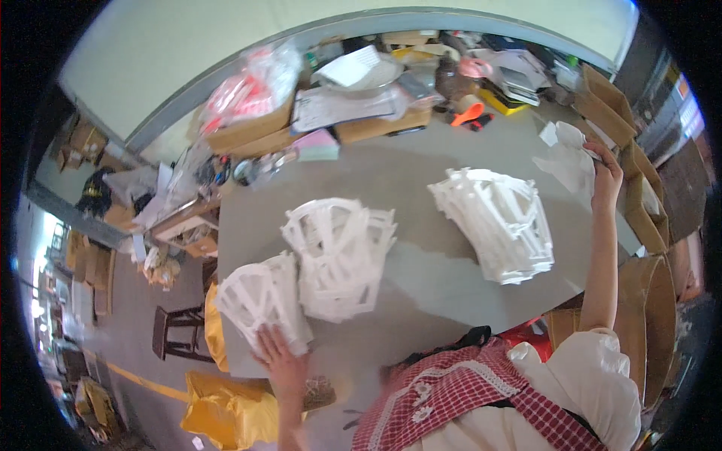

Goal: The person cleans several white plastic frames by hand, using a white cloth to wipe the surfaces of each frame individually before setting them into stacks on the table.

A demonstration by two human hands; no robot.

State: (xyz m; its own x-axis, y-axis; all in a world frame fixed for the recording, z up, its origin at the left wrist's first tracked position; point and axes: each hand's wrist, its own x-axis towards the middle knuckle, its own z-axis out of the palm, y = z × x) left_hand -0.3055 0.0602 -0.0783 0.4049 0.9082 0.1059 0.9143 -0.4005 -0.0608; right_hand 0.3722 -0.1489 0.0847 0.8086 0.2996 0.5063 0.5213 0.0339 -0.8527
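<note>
My left hand [282, 361] lies at the near end of a stack of white fan-shaped plastic frames [254, 295], fingers stretched out over its top; the thumb is hard to see. Right behind it stands a second stack of the same white frames [338, 259], close beside the first. A third stack [500, 225] sits apart on the right side of the grey table [410, 289]. At the far right my right hand [608, 177] is closed on a thin white plastic bag [569, 161], crumpled and partly translucent, near the table's edge.
Papers [342, 109], shallow cardboard boxes [383, 124], orange-handled scissors [469, 114] and plastic-wrapped goods [252, 86] crowd the table's back edge. Open cartons [643, 192] line the right. Left of the table are a dark wooden stool [179, 331] and a yellow bag [229, 410] on the floor.
</note>
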